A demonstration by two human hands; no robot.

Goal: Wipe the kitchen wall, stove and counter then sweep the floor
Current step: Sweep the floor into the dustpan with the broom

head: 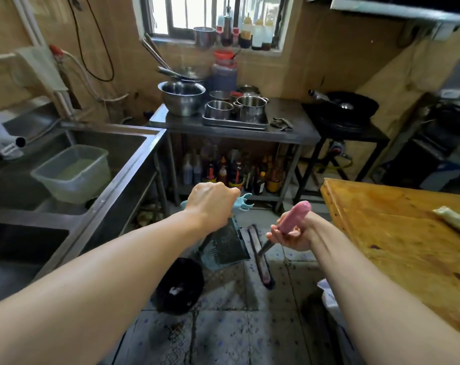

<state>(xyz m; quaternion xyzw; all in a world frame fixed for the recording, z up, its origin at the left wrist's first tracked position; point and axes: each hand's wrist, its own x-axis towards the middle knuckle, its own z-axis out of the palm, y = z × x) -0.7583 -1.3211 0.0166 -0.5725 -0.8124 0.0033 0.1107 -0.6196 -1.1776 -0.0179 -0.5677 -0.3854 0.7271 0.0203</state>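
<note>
Dim inside, lit mostly by the bright window point(210, 17), washed out white. Dark in the corners. Bent and stretched at the edges. A bit blurry all over.

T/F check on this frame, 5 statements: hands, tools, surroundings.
1. The left hand grips the blue dustpan handle. True.
2. The right hand holds a wiping cloth. False: it grips the pink broom handle.
3. The broom head is on the floor beside the dustpan. True.
4. The wok sits in the sink. False: it is on the burner stand at right; the sink holds a clear plastic tub.
5. The wooden counter is on the person's left. False: it is on the right.
</note>
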